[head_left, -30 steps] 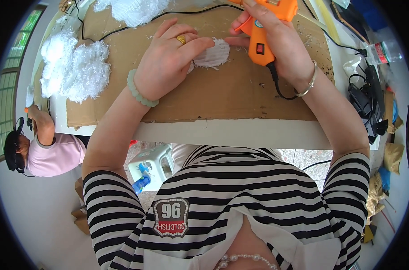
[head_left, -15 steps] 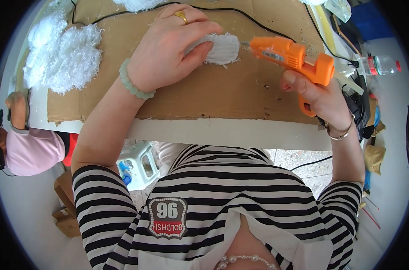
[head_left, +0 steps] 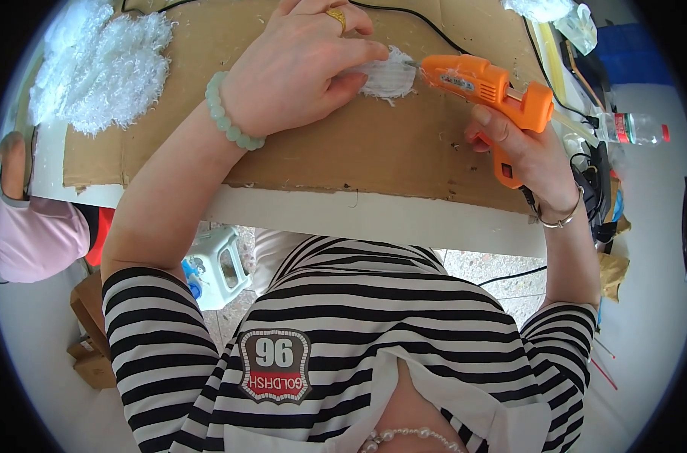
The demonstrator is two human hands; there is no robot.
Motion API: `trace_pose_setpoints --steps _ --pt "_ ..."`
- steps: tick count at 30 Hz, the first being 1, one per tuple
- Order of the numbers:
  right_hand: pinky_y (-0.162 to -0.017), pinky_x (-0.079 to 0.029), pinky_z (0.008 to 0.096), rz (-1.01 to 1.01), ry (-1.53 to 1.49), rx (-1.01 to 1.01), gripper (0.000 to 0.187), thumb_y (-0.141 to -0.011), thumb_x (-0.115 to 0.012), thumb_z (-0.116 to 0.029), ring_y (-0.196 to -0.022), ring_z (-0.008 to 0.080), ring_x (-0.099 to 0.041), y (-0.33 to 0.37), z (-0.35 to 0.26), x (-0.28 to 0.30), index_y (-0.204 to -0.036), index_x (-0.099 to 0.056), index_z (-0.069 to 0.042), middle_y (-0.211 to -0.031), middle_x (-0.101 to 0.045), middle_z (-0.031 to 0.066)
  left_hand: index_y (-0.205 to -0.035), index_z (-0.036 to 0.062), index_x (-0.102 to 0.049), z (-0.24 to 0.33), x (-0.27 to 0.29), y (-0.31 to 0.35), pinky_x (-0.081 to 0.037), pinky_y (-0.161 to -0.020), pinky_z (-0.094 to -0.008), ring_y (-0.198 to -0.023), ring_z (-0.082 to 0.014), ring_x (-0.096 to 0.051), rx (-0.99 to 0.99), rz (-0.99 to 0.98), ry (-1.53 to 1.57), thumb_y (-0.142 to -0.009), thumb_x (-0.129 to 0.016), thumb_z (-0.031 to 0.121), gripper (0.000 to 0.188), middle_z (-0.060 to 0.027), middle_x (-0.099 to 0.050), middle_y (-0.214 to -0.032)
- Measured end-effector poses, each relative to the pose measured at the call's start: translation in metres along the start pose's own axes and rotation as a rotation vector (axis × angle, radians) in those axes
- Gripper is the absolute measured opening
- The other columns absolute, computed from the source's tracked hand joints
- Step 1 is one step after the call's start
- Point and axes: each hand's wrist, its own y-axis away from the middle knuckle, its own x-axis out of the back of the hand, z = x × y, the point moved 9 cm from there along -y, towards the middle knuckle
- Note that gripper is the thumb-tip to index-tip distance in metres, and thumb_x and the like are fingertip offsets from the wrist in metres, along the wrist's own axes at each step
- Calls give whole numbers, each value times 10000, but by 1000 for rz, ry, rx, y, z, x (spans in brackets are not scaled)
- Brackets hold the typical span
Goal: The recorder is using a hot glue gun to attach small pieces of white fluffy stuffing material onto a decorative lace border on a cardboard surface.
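On the cardboard sheet (head_left: 343, 162) lies a small white piece of ribbed fabric (head_left: 392, 79) with frayed, fuzzy edges. My left hand (head_left: 305, 68) pinches its left side between curled fingers and thumb, covering part of it. My right hand (head_left: 521, 151) is wrapped round the handle of an orange hot glue gun (head_left: 472, 79), thumb along its side. The gun points left, and its metal nozzle is at the right edge of the fabric, seemingly touching it. Whether glue is coming out is too small to tell.
A heap of white shaggy fabric (head_left: 113, 75) lies at the left of the cardboard. Black cable (head_left: 426, 23) crosses the far side. A plastic bottle (head_left: 636, 128) lies on its side at right. A person in a pink top (head_left: 37, 238) is at far left, near a pale plastic stool (head_left: 219, 268).
The glue gun's nozzle has moved from just right of the fabric onto its right edge. My left hand still grips the piece. The whole view has shifted slightly.
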Motion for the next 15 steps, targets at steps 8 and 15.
trace_pose_setpoints --steps 8,15 --pt "-662 -493 233 15 5 -36 286 -882 -669 -274 -704 77 -575 -2 3 4 -1015 -622 -25 -778 -611 10 -950 89 -647 -14 -13 -1 -405 -862 -427 -981 -302 -528 20 8 22 -690 -673 83 261 -92 -596 -964" --pt "-683 -474 259 -19 44 12 321 -931 -588 -345 -732 100 -564 -6 1 2 -1011 -600 -34 -789 -605 19 -954 101 -654 -11 -5 18 -390 -883 -425 -991 -293 -530 -339 516 -10 -688 -681 83 268 -80 -609 -974"
